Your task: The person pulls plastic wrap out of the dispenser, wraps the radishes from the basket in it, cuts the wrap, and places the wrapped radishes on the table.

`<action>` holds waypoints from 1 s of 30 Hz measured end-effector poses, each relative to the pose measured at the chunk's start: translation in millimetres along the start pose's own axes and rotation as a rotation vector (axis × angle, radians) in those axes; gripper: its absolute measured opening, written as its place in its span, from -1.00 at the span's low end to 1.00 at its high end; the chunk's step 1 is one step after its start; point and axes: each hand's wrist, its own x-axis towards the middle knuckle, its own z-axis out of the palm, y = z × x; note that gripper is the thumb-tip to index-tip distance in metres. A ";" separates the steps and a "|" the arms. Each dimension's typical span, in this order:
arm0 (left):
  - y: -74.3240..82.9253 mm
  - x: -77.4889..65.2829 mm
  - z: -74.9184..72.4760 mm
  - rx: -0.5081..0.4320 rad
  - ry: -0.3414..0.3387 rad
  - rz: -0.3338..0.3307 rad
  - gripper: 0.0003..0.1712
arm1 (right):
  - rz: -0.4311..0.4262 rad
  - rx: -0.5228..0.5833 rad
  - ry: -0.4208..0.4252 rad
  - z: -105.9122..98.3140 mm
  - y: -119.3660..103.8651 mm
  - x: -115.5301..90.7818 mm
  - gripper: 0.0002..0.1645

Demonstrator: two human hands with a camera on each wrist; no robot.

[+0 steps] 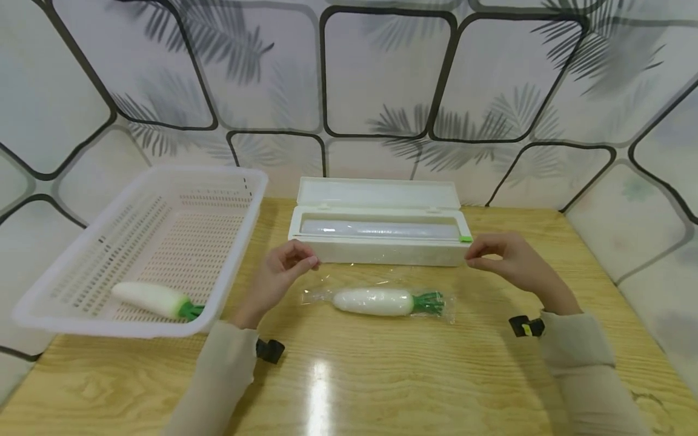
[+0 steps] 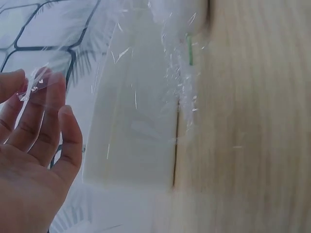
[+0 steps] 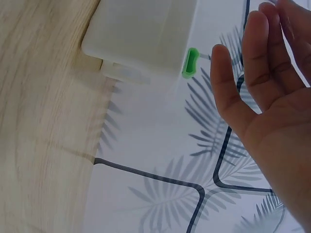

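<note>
A white radish [image 1: 373, 301] with green stalks lies on the table in clear plastic film, which gathers in crinkled ends beyond it. Behind it stands a white cling film dispenser [image 1: 382, 252], lid raised, a film roll [image 1: 378, 229] inside and a green slider [image 1: 465, 238] at its right end. My left hand [image 1: 280, 272] pinches a sheet of clear cling film [image 2: 36, 85] between thumb and fingers, near the dispenser's left front. By its right end, my right hand [image 1: 507, 260] has thumb and forefinger pinched together at the faint sheet's other side; its fingertips are partly cut off in the right wrist view.
On the left is a white perforated basket [image 1: 248, 224] with a second, bare radish [image 1: 149, 298] in it. A patterned wall covering [image 1: 382, 72] rises behind the wooden table [image 1: 409, 381].
</note>
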 end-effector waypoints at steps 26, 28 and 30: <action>3.1 -38.9 -13.7 0.063 -0.472 0.227 -0.85 | -0.164 0.297 -0.344 8.7 -3.3 -27.8 -0.54; 2.8 -39.6 -14.3 0.094 -0.522 0.208 -0.85 | -0.152 0.309 -0.386 12.1 -1.5 -28.4 -0.58; 2.5 -39.9 -14.3 0.144 -0.561 0.177 -0.84 | -0.131 0.323 -0.433 15.5 0.3 -29.1 -0.65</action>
